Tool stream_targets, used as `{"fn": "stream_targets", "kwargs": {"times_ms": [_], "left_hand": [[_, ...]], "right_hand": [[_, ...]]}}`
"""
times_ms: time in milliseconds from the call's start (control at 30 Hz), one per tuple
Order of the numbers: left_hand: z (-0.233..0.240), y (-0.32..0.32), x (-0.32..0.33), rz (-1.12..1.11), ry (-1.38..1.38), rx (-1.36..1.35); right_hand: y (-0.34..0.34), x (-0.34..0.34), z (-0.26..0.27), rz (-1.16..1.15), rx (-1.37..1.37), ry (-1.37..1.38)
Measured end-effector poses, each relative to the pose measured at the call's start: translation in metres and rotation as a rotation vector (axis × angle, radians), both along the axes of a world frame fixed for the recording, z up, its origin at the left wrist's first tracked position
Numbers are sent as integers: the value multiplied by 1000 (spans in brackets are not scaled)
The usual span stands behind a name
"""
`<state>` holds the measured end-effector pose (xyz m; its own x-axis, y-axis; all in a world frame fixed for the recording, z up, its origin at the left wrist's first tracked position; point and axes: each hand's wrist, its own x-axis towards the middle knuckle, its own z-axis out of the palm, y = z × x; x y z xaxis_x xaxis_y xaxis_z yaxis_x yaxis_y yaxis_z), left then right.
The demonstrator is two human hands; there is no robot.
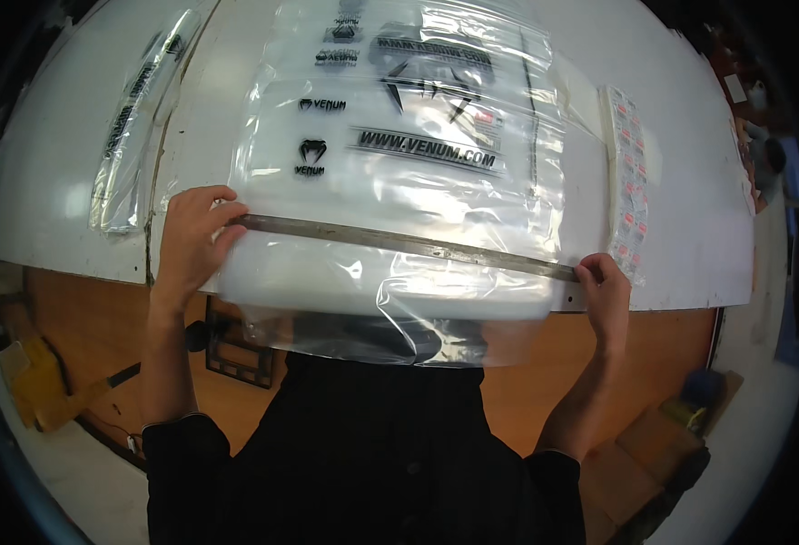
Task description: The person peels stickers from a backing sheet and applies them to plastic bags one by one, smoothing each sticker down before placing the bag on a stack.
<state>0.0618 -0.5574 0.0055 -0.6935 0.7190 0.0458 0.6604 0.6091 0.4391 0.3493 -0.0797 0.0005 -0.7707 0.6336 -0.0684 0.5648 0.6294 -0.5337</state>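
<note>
A stack of clear printed plastic bags (386,197) lies before me, its near end hanging over the table edge. Across the bags runs a flat metal strip (399,240), lying slightly slanted. My left hand (195,238) pinches the strip's left end between thumb and fingers. The right end is gripped by my right hand (606,289), at the right of the stack. Black logos and lettering show on the bags, and glare covers parts of the film.
On the white table (699,238), folded clear bags (137,129) lie at the left beside a table seam. Sheets of red-and-grey labels (627,184) lie at the right. A yellow pallet jack (45,381) stands lower left, cardboard boxes (634,453) lower right. Another person (767,163) is far right.
</note>
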Motion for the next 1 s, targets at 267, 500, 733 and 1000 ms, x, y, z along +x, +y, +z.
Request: {"fn": "stream_targets", "kwargs": {"times_ms": [267, 500, 733, 1000], "left_hand": [[-39, 38, 99, -436, 267, -88], [-77, 1, 109, -365, 491, -70], [-22, 29, 103, -429, 231, 30], [37, 240, 117, -781, 83, 559]], "right_hand": [[-81, -24, 3, 496, 269, 267], [-82, -16, 3, 393, 291, 329], [-38, 84, -40, -599, 272, 526], [-20, 101, -58, -975, -1023, 1013]]}}
